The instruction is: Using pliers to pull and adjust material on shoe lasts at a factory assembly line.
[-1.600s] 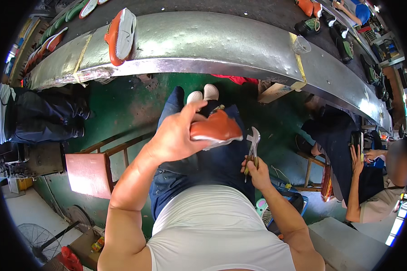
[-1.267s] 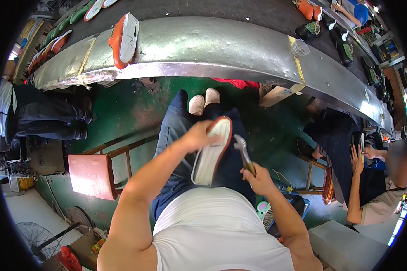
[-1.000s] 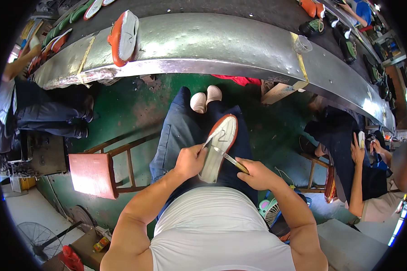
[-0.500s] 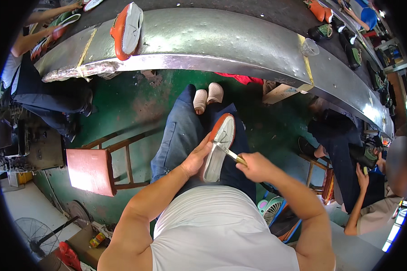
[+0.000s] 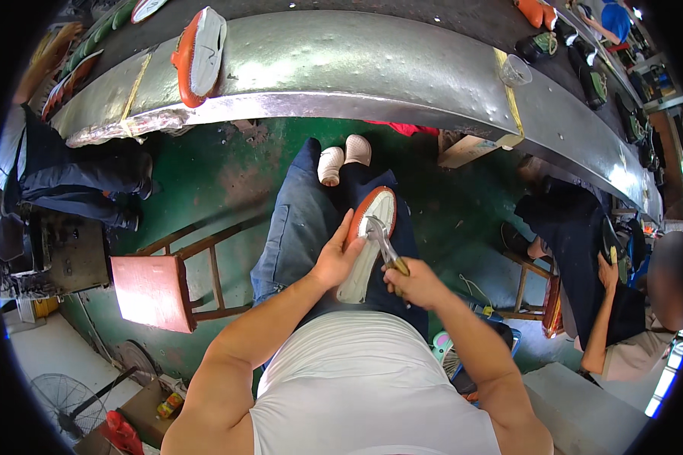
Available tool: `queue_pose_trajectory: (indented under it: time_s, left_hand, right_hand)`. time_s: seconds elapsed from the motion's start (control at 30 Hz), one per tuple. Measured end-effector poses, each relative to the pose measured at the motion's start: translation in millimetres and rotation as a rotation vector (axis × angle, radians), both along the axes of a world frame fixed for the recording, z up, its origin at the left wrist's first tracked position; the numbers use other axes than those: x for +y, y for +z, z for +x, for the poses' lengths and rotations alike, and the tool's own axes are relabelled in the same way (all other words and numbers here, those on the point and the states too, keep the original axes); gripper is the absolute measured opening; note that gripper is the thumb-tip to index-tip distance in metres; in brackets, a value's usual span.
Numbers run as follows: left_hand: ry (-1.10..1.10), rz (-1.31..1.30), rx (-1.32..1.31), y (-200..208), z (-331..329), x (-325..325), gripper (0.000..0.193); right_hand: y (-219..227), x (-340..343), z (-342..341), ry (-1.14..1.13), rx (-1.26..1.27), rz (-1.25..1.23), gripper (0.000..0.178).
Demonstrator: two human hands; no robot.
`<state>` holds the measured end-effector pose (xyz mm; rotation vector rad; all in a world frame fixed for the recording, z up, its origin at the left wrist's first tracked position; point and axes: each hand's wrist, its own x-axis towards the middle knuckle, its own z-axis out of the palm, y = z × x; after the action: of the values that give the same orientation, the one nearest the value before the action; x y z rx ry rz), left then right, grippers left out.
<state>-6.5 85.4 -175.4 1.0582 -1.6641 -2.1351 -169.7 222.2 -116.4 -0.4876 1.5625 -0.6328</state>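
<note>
On my lap rests a shoe (image 5: 357,282), sole side up, with an orange-red upper and a pale, whitish underside. My left hand (image 5: 338,258) grips its left edge, thumb on the underside and fingers along the rim. My right hand (image 5: 419,283) is closed round the yellowish-brown handle of metal pincers (image 5: 385,244). Their curved silver head lies over the front half of the underside, close to my left fingertips. Whether the jaws hold anything is too small to tell.
Ahead runs a metal-edged bench (image 5: 319,61) with another orange shoe (image 5: 199,61) and a clear cup (image 5: 514,70). A stool (image 5: 153,292) stands at left, a fan (image 5: 68,406) lower left. A co-worker (image 5: 615,334) sits at right; another person's legs (image 5: 83,178) show at left.
The pincers' head has moved forward along the underside and now stands more upright. My left hand has loosened slightly, its fingers stretching further up the shoe's edge.
</note>
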Motion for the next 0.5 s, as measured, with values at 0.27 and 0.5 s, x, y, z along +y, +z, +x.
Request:
queue_pose_trajectory:
  time_s: [0.27,0.5]
  left_hand:
    - [-0.393,-0.689,-0.312,33.9,-4.0,-12.9,0.045]
    - [-0.367,-0.777,-0.239,25.6,-7.4,-5.5,0.053]
  right_hand:
    - [12.2,17.6,-32.0,-0.128,-0.385,0.011,0.033]
    - [-2.0,-25.4,-35.3,0.145,0.283,-0.147,0.047]
